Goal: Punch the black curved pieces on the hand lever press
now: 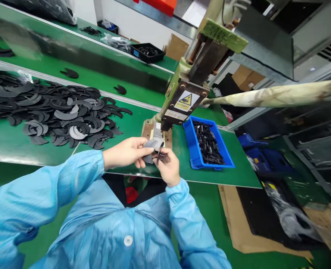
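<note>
Both hands meet at the near edge of the green bench (232,149), just in front of the press (182,101). The left hand (127,152) is closed in a pinch on a flat grey curved piece (150,145), thumb below and fingers on top; the piece lies roughly flat, its long axis running left to right, its free end pointing right toward the other hand. The right hand (169,168) is closed around a thin black strip (159,152), which stands nearly upright with a slight tilt, its upper end pointing away toward the press base. Strip and grey piece cross or touch between the fingertips; the exact contact is too small to tell. Both things are held just above the bench edge, not resting on it. To the right, near the right hand but apart from it, a blue bin (188,136) holds a heap of black strips, most lying along the bin's long side. To the left, well apart, a wide pile (56,112) of dark curved pieces spreads over the bench. Between pile and press the green surface is bare, and a bare strip also runs between the hands and the bin. The press head hangs over its base directly behind the hands, so room is tight there. Blue sleeves (56,186) cover both forearms.
</note>
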Demonstrator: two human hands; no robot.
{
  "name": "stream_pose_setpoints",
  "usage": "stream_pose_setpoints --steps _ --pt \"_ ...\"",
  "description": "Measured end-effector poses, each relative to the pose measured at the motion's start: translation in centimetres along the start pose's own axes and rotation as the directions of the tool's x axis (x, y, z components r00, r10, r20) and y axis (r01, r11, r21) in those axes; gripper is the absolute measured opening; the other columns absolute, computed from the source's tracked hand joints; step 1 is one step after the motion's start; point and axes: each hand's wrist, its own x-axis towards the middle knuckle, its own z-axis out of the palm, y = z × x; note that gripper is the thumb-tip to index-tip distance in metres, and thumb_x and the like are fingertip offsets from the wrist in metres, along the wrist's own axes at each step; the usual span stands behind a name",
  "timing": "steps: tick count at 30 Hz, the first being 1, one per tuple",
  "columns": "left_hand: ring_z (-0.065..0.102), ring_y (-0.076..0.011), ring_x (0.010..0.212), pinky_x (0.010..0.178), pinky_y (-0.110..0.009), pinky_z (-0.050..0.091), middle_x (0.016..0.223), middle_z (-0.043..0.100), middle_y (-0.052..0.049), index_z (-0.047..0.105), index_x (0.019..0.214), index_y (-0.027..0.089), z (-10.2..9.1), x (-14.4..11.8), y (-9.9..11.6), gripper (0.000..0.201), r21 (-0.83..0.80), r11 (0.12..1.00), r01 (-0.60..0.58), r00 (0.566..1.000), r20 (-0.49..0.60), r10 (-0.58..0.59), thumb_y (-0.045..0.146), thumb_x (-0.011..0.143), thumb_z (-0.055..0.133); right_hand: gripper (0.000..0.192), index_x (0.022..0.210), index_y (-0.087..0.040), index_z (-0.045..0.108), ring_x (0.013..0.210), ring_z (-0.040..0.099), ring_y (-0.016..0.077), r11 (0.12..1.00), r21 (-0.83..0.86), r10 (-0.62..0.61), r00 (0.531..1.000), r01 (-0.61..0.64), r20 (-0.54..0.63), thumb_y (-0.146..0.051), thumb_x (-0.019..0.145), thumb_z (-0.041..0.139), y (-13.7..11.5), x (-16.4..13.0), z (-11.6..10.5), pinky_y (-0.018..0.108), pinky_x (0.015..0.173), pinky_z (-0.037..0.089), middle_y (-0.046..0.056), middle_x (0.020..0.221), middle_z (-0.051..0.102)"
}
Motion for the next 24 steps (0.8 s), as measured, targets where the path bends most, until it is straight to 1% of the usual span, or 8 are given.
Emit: stream_pose_setpoints --steps 3,8,12,16,18,20,22,24 --pt "0.07 -0.0147 0.051 0.045 -0.021 0.055 0.07 0.072 -0.003 0.065 0.093 0.016 1.0 -0.6 -0.1 0.042 0.031 0.999 0.017 1.0 0.003 -0.017 0.054 0.086 0.083 0.023 0.094 -0.023 0.063 0.082 0.073 0.0163 0.999 0.004 0.034 0.995 -0.034 -0.092 -0.046 0.094 0.07 0.0 -0.8 1.7 0.032 0.077 0.064 0.003 0.091 0.074" --pt "0.069 -0.0155 0.05 0.045 -0.022 0.055 0.068 0.072 -0.003 0.067 0.094 0.017 1.3 -0.9 0.0 0.046 -0.063 0.994 0.087 0.994 0.064 -0.083 0.056 0.08 0.087 0.017 0.096 -0.025 0.062 0.078 0.07 0.0166 0.999 -0.028 0.015 0.991 -0.019 -0.135 -0.042 0.098 0.064 -0.4 -1.7 2.3 0.031 0.07 0.061 0.002 0.088 0.071" --pt "0.069 -0.0152 0.05 0.045 -0.021 0.053 0.067 0.071 -0.003 0.065 0.09 0.017 0.7 -0.7 0.2 0.048 -0.081 0.988 0.128 0.988 0.094 -0.121 0.057 0.078 0.089 0.011 0.104 -0.026 0.065 0.079 0.071 0.0165 0.994 -0.109 -0.037 0.996 0.028 -0.083 -0.035 0.1 0.06 -1.2 -2.0 1.4 0.032 0.073 0.06 0.003 0.092 0.073" --pt "0.066 -0.0161 0.051 0.047 -0.024 0.051 0.062 0.065 0.0 0.062 0.089 0.019 0.1 -1.0 0.5 0.045 0.09 0.992 0.092 0.994 0.044 -0.096 0.06 0.084 0.081 0.015 0.111 -0.028 0.07 0.096 0.073 0.0206 0.965 -0.225 -0.126 0.991 0.132 0.041 -0.03 0.097 0.064 -2.3 -1.5 -0.5 0.038 0.089 0.06 0.005 0.105 0.077" --pt "0.065 -0.0164 0.059 0.053 -0.026 0.052 0.07 0.066 -0.001 0.062 0.09 0.021 0.1 -1.5 0.7 0.041 0.225 0.974 0.008 0.997 -0.072 0.009 0.058 0.085 0.079 0.015 0.11 -0.028 0.071 0.099 0.072 0.0217 0.947 -0.266 -0.162 0.982 0.182 0.097 -0.029 0.097 0.063 -2.6 -1.2 -1.2 0.04 0.091 0.059 0.006 0.103 0.077" --pt "0.064 -0.0171 0.071 0.061 -0.027 0.053 0.083 0.066 -0.002 0.065 0.092 0.024 0.3 -2.1 0.8 0.035 0.409 0.906 -0.114 0.956 -0.201 0.211 0.055 0.085 0.079 0.015 0.109 -0.027 0.07 0.099 0.071 0.0219 0.931 -0.296 -0.186 0.975 0.215 0.123 -0.028 0.098 0.06 -2.5 -1.1 -1.4 0.04 0.09 0.059 0.007 0.103 0.076" --pt "0.06 -0.0189 0.079 0.067 -0.028 0.052 0.091 0.064 -0.004 0.067 0.09 0.026 0.6 -2.5 0.7 0.031 0.568 0.802 -0.183 0.911 -0.209 0.355 0.053 0.084 0.079 0.013 0.107 -0.026 0.069 0.096 0.07 0.0219 0.918 -0.316 -0.205 0.969 0.24 0.138 -0.027 0.098 0.059 -2.3 -1.1 -1.4 0.041 0.088 0.059 0.007 0.101 0.075" --pt "0.058 -0.0199 0.081 0.068 -0.03 0.051 0.092 0.061 -0.004 0.066 0.085 0.026 0.8 -2.4 0.3 0.029 0.628 0.752 -0.199 0.916 -0.155 0.371 0.052 0.084 0.079 0.011 0.104 -0.025 0.069 0.092 0.07 0.0216 0.909 -0.323 -0.221 0.961 0.264 0.163 -0.026 0.098 0.06 -2.1 -1.2 -1.3 0.041 0.086 0.058 0.007 0.098 0.075"
